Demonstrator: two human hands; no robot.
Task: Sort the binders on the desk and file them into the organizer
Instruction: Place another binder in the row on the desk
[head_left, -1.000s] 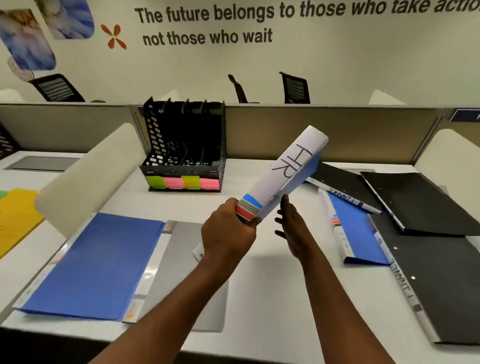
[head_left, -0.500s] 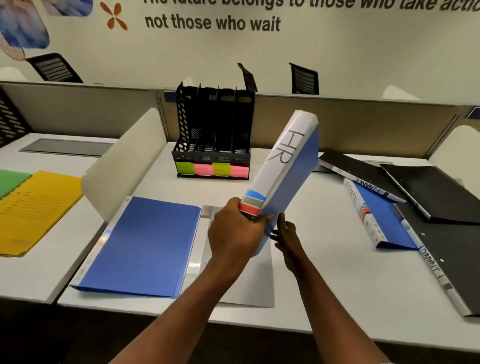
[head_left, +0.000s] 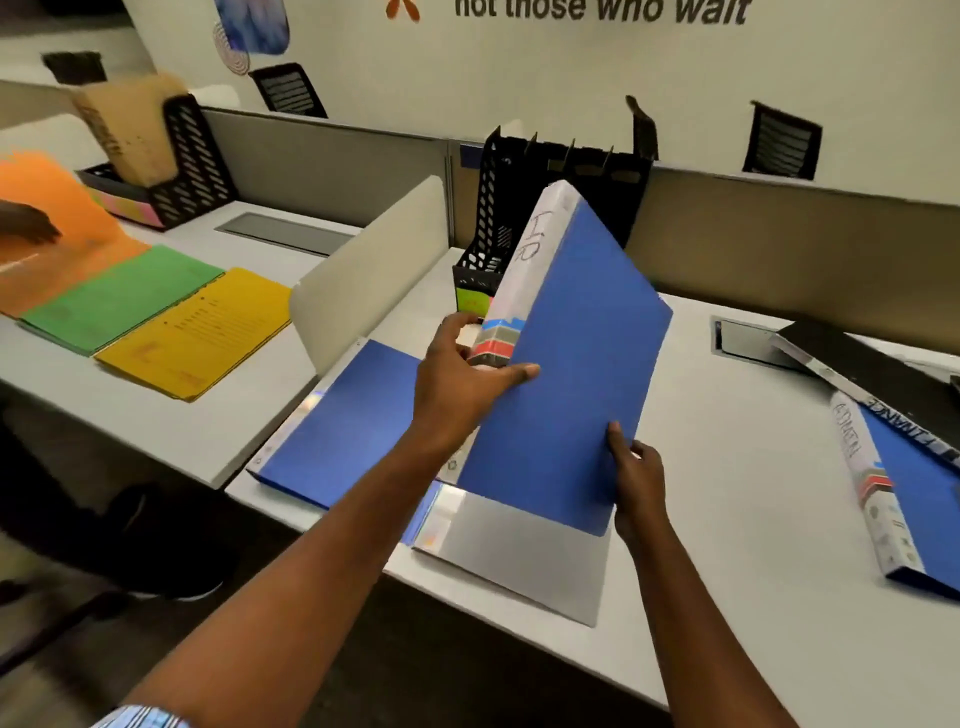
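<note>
**HR binder: in both hands, aimed at the organizer**

HR binder (head_left: 571, 364) is off the table (head_left: 753, 519), tilted, with its top end leaning toward the black mesh organizer (head_left: 491, 208) behind it. The spine faces me so I can read the handwritten label, which decides the slot.

My left hand (head_left: 462, 379) is clamped on the bottom of the spine, thumb across the blue cover. My right hand (head_left: 636, 478) pinches the lower free edge, thumb on the front. That grip holds the covers closed and lets me steer the angle. The hands are apart, one per edge.

I can't tell what's in the slots, since the binder hides most of them. A green tag (head_left: 470, 301) shows on the organizer's base. It's probably slot coding, but it's unreadable.

Not filed yet:
- A blue binder (head_left: 353, 426) and a grey one (head_left: 519, 556) lie flat under my arms.
- The ADMIN binder (head_left: 862, 478) and the black FINANCE binder (head_left: 857, 364) are off to the right.

My guess for the next move is to go straight into a slot. The risk is snagging a divider.
</note>
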